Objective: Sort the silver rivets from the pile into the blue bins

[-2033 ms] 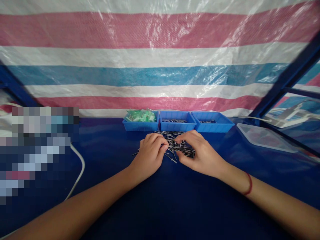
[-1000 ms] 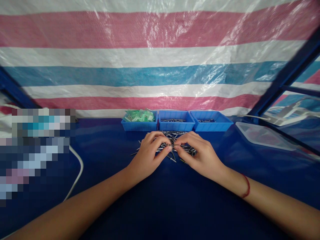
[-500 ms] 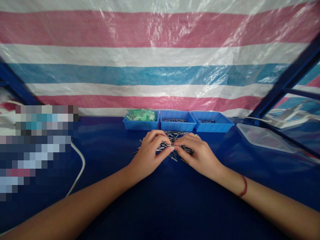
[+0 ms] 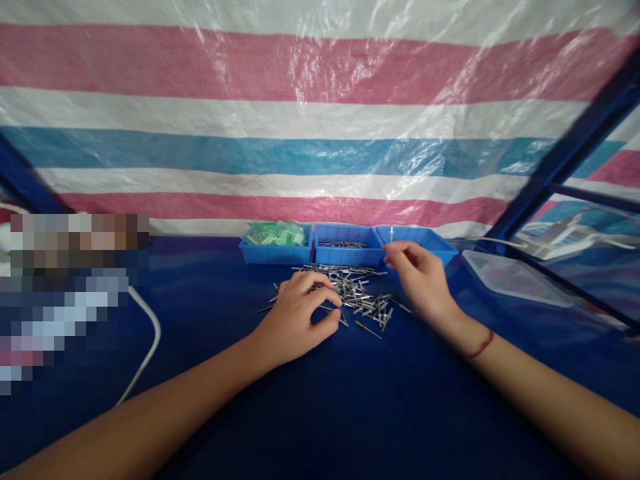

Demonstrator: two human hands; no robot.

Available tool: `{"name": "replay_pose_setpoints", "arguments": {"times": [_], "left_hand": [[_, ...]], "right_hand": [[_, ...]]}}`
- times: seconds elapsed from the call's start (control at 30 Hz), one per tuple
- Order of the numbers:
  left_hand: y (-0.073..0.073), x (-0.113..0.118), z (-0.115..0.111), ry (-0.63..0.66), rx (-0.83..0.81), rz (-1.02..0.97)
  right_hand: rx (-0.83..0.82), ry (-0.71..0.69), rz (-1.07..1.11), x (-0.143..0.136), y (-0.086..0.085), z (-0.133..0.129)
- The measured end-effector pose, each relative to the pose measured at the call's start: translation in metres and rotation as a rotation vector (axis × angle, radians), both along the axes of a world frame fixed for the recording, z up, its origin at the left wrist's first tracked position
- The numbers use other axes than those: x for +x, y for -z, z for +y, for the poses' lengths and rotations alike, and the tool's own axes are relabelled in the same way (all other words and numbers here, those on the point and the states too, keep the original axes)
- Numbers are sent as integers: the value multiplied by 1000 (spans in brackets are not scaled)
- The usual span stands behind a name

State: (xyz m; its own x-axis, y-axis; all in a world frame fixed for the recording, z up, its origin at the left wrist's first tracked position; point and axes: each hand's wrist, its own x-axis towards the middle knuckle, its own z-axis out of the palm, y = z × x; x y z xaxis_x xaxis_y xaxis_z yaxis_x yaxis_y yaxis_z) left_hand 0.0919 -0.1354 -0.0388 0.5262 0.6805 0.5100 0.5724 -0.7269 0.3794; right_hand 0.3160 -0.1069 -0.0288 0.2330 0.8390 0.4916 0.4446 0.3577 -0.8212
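Observation:
A loose pile of pop rivets (image 4: 357, 290), thin silvery pins with a thicker end, lies on the blue table. My left hand (image 4: 303, 313) rests at the left side of this pile, thumb and fingers apart; I cannot make out anything between them. Between the thumb and fingertips of my right hand (image 4: 423, 277), a single rivet (image 4: 391, 232) stands upright. That hand is raised at the front of the right blue bin (image 4: 440, 245). One gold-coloured rivet (image 4: 369, 329) lies at the near edge of the pile.
Beside the right bin are a middle blue bin (image 4: 349, 256) with rivets and a left blue bin (image 4: 277, 255) with green plastic packets. A clear plastic lid (image 4: 510, 277) lies at right. A white cable (image 4: 156, 327) runs at left. Behind hangs a striped sheet (image 4: 300, 157).
My hands have come apart. The right one has moved right and up to the right bin, carrying a rivet; the left has stayed by the pile and its fingers have opened.

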Motion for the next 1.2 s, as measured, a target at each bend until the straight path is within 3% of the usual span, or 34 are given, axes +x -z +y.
{"name": "replay_pose_setpoints", "arguments": {"times": [0.13, 0.3, 0.4, 0.63, 0.9, 1.07, 1.2], "left_hand": [[-2, 0, -3, 24, -18, 106], [-2, 1, -4, 36, 16, 165], [0, 1, -3, 33, 29, 176], [5, 0, -1, -65, 33, 167], [5, 1, 0, -35, 36, 199], [7, 3, 0, -29, 45, 186], [4, 2, 1, -52, 79, 76]], "right_hand": [[-160, 159, 323, 27, -7, 19], [-281, 133, 478, 28, -9, 19], [-239, 26, 313, 13, -5, 10], [-26, -281, -392, -21, 1, -22], [170, -581, -883, -27, 0, -32], [191, -603, -969, -28, 1, -32], [184, -534, -853, -29, 0, -33]]}}
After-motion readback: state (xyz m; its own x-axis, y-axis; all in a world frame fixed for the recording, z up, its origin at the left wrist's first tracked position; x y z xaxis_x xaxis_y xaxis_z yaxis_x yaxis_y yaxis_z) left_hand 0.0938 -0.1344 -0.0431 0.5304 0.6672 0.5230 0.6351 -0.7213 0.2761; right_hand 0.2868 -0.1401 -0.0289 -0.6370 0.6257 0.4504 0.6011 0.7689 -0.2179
